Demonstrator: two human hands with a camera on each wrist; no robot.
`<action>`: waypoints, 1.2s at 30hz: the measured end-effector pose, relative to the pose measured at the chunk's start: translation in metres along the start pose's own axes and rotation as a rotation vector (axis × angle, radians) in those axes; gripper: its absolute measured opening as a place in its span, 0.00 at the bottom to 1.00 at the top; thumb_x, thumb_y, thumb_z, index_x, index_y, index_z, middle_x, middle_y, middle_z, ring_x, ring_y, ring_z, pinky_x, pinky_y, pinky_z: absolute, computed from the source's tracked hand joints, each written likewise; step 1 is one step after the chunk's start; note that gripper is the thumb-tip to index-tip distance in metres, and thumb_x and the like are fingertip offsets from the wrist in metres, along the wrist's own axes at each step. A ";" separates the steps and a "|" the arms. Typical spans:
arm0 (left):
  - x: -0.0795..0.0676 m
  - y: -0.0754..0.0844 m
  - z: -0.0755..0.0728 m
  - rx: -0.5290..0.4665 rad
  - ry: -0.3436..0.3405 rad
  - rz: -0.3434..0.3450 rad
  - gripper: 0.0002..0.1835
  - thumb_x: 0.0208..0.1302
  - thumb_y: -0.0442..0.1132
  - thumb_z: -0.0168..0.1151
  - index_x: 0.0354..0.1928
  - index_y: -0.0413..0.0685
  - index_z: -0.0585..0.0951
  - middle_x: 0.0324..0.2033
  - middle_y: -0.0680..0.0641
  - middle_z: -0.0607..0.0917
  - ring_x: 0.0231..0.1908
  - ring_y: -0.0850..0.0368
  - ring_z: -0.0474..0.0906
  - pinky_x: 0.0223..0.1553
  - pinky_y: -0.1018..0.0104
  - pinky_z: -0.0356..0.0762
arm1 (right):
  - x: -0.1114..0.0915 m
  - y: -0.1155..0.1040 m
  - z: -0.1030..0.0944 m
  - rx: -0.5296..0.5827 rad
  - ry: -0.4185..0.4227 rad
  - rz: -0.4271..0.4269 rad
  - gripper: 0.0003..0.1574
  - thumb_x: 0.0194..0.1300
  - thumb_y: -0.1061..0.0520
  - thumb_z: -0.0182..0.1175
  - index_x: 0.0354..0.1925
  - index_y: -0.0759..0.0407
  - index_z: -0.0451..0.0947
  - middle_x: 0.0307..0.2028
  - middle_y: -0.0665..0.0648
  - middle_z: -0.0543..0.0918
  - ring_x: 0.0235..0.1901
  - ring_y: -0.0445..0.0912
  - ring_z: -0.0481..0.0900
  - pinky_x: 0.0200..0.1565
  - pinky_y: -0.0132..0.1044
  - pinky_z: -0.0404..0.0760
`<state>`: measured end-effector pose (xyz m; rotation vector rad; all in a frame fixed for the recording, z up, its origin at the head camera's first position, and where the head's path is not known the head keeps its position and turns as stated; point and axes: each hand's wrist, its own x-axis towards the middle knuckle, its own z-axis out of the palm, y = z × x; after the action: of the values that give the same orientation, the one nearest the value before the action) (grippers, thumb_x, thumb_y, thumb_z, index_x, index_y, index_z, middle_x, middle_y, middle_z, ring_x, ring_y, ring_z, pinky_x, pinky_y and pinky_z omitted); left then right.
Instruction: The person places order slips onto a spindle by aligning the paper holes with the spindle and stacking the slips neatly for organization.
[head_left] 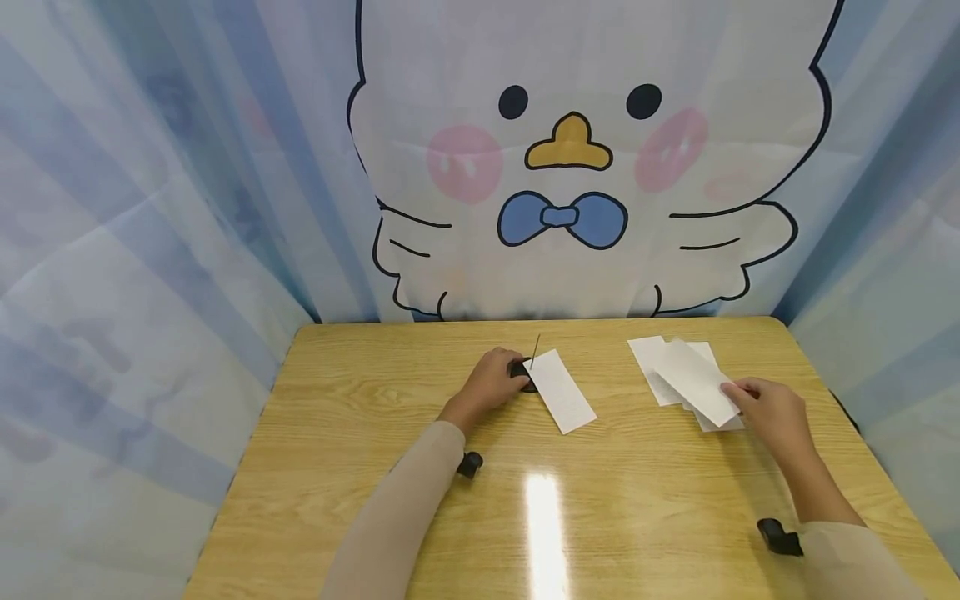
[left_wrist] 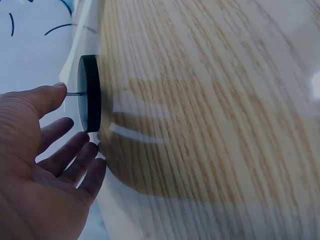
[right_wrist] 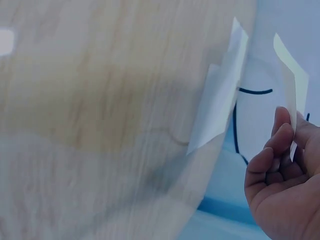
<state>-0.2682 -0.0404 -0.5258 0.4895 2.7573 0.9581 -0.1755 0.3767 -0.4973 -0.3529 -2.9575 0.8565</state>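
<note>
A receipt spike with a round black base [left_wrist: 92,95] and thin upright metal rod [head_left: 536,350] stands toward the back of the table. My left hand [head_left: 491,379] holds the base from its left side, fingertips right at its edge and thumb over it by the rod. One white paper slip [head_left: 566,396] sits at the rod and slants down to the right, overlapping the base in the head view. On the right, my right hand [head_left: 772,412] pinches another white slip [right_wrist: 295,82] between thumb and fingers, raised above a loose pile of slips [head_left: 647,367].
The wooden table [head_left: 360,417] meets a curtain [head_left: 450,275] with a cartoon bird at its back edge. Dark wrist-camera mounts [head_left: 470,464] show beside both forearms. A bright light reflection [head_left: 546,533] lies on the tabletop's front half.
</note>
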 end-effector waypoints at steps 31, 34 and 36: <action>-0.011 0.041 -0.057 -0.242 0.209 0.164 0.19 0.69 0.48 0.57 0.59 0.53 0.77 0.56 0.50 0.79 0.54 0.55 0.76 0.54 0.61 0.77 | 0.005 -0.101 -0.009 0.162 0.001 -0.187 0.30 0.70 0.35 0.50 0.40 0.61 0.78 0.28 0.58 0.75 0.24 0.45 0.68 0.22 0.34 0.67; -0.012 0.048 -0.061 -0.280 0.204 0.183 0.18 0.69 0.47 0.58 0.58 0.52 0.78 0.54 0.49 0.80 0.52 0.56 0.78 0.52 0.62 0.79 | 0.005 -0.110 -0.005 0.174 -0.009 -0.211 0.30 0.70 0.36 0.51 0.41 0.61 0.79 0.28 0.59 0.76 0.24 0.44 0.68 0.22 0.34 0.68; -0.013 0.053 -0.063 -0.296 0.195 0.196 0.17 0.69 0.47 0.58 0.57 0.52 0.79 0.51 0.49 0.82 0.49 0.57 0.79 0.50 0.64 0.79 | 0.006 -0.117 -0.003 0.182 -0.013 -0.229 0.29 0.70 0.36 0.51 0.41 0.60 0.80 0.28 0.59 0.77 0.24 0.44 0.68 0.22 0.34 0.68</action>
<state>-0.2605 -0.0417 -0.4428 0.6541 2.6972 1.5064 -0.2051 0.2835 -0.4327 -0.0008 -2.8264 1.0863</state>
